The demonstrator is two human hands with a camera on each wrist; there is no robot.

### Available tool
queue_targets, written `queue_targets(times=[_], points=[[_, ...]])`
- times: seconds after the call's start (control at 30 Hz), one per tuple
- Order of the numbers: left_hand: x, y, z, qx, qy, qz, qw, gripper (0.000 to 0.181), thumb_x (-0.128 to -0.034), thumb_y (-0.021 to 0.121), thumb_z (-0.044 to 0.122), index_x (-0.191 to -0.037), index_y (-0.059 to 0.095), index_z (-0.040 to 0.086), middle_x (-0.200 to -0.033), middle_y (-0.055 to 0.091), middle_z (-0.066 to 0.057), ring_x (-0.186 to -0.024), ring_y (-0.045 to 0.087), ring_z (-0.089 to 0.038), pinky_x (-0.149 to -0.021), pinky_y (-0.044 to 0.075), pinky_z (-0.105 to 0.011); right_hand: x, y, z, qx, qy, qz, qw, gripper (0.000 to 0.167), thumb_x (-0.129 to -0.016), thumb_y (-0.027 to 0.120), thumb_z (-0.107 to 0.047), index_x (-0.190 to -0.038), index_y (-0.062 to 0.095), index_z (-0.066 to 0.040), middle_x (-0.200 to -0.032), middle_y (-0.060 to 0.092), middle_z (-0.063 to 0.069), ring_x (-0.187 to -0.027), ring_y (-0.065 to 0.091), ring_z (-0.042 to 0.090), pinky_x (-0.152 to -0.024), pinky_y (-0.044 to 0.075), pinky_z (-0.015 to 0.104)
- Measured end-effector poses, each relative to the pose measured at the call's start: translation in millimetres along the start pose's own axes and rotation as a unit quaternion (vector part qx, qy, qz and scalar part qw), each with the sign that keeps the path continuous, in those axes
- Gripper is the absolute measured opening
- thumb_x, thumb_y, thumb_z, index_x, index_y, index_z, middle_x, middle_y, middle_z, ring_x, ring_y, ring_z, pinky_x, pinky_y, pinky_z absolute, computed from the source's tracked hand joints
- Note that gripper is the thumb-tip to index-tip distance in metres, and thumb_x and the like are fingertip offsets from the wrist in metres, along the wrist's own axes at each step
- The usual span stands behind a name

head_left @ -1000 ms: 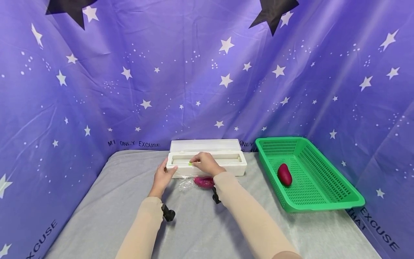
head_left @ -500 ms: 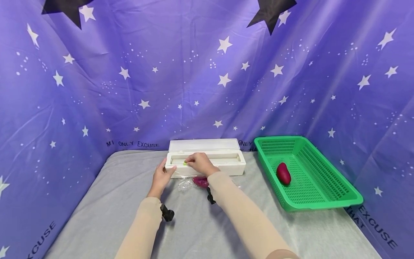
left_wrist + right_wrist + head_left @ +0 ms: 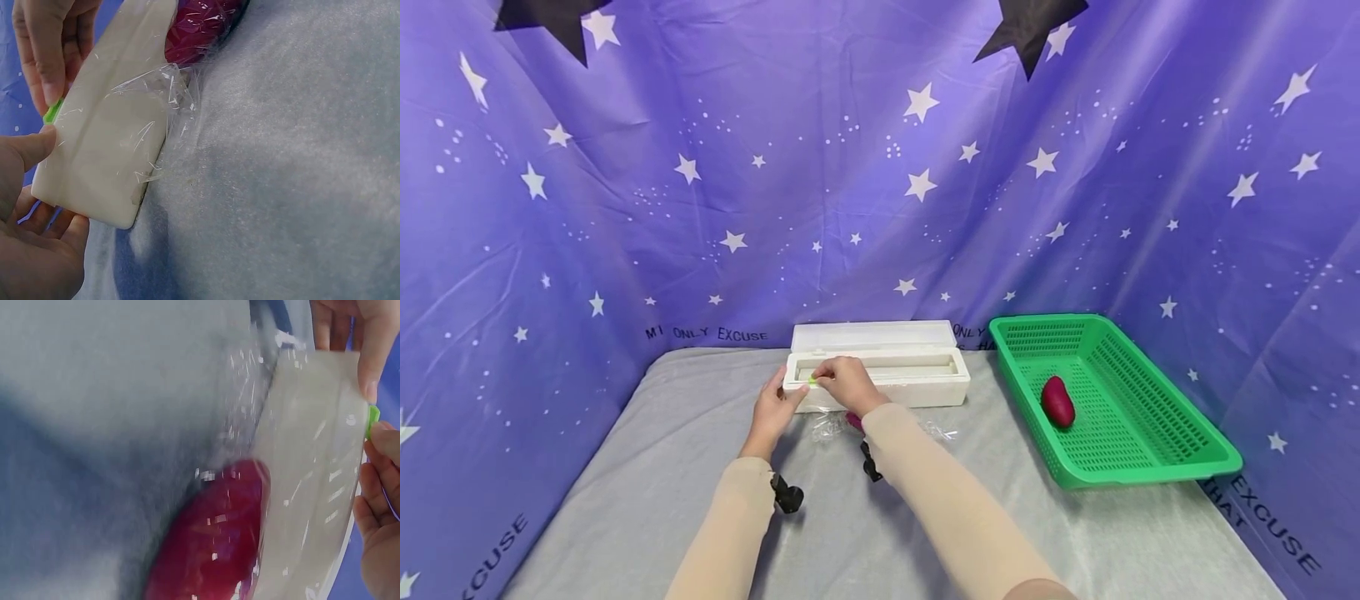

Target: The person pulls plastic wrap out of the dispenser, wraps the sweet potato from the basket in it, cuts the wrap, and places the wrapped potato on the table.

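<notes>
Two hands meet near the left end of a white box (image 3: pixel 925 393), whose long axis runs left to right across the person's front. The right hand (image 3: pixel 848 383) pinches a small green tab (image 3: pixel 812 381) at the box's front top edge; the left hand (image 3: pixel 775 412) grips that end, its thumb just beside the tab. So the tab sits between both hands, with most of the box's edge stretching away to its right. Clear film (image 3: pixel 178 100) drapes down the near face to a dark red object (image 3: pixel 215 537) beneath the right forearm; whether it is fully wrapped, I cannot tell. Behind, the lid (image 3: pixel 872 335) stands raised. Well to the right on the bench (image 3: pixel 662 500), a green basket (image 3: pixel 1075 482) holds another red object (image 3: pixel 1058 402).
</notes>
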State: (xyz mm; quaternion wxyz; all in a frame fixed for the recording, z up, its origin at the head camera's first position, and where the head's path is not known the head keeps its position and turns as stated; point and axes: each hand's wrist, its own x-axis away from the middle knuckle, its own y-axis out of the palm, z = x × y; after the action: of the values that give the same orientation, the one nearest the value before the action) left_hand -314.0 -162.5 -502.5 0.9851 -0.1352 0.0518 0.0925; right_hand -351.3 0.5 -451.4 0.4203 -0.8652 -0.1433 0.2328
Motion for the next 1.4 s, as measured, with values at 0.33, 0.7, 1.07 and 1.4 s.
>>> queue_targets(times=[0.33, 0.7, 1.07, 1.4], points=[[0.3, -0.6, -0.1, -0.003, -0.01, -0.003, 0.9999, 0.07, -0.0969, 0.068, 0.014, -0.154, 0.03, -0.003, -0.153, 0.031, -0.03, -0.138, 0.039, -0.042, -0.113, 0.034, -0.048, -1.3, 9, -10, 0.022, 0.004, 0.025, 0.9994, 0.008, -0.093, 0.073, -0.01, -0.097, 0.08, -0.009, -0.098, 0.075, 0.002, -0.093, 0.069, 0.016, -0.083, 0.054, 0.025], [-0.7, -0.8, -0.3, 0.005, -0.004, -0.005, 1.0, 0.072, -0.0965, 0.068, 0.016, -0.154, 0.03, -0.003, -0.153, 0.031, -0.03, -0.136, 0.041, -0.042, -0.11, 0.037, -0.049, -3.3, 12, -20, 0.04, -0.001, 0.028, 0.9988, 0.011, -0.094, 0.071, -0.009, -0.1, 0.08, -0.009, -0.1, 0.075, 0.001, -0.099, 0.069, 0.018, -0.09, 0.052, 0.026], [0.0, -2.1, -2.2, -0.02, -0.014, -0.006, 0.9997, 0.072, -0.0969, 0.067, 0.016, -0.155, 0.029, -0.001, -0.154, 0.028, -0.03, -0.137, 0.039, -0.043, -0.112, 0.035, -0.049, -6.7, 17, -28, 0.019, 0.008, 0.022, 0.9995, 0.014, -0.094, 0.07, -0.008, -0.103, 0.08, -0.01, -0.104, 0.075, 0.001, -0.101, 0.069, 0.016, -0.088, 0.052, 0.023], [2.2, -3.3, 1.7, -0.023, -0.03, -0.019, 0.9991, 0.071, -0.0983, 0.063, 0.019, -0.157, 0.027, 0.003, -0.158, 0.021, -0.028, -0.139, 0.036, -0.043, -0.111, 0.037, -0.05, -5.7, 15, -32, 0.007, 0.001, -0.014, 0.9999, 0.02, -0.099, 0.063, -0.007, -0.113, 0.077, -0.008, -0.115, 0.073, 0.004, -0.11, 0.065, 0.018, -0.092, 0.05, 0.025]])
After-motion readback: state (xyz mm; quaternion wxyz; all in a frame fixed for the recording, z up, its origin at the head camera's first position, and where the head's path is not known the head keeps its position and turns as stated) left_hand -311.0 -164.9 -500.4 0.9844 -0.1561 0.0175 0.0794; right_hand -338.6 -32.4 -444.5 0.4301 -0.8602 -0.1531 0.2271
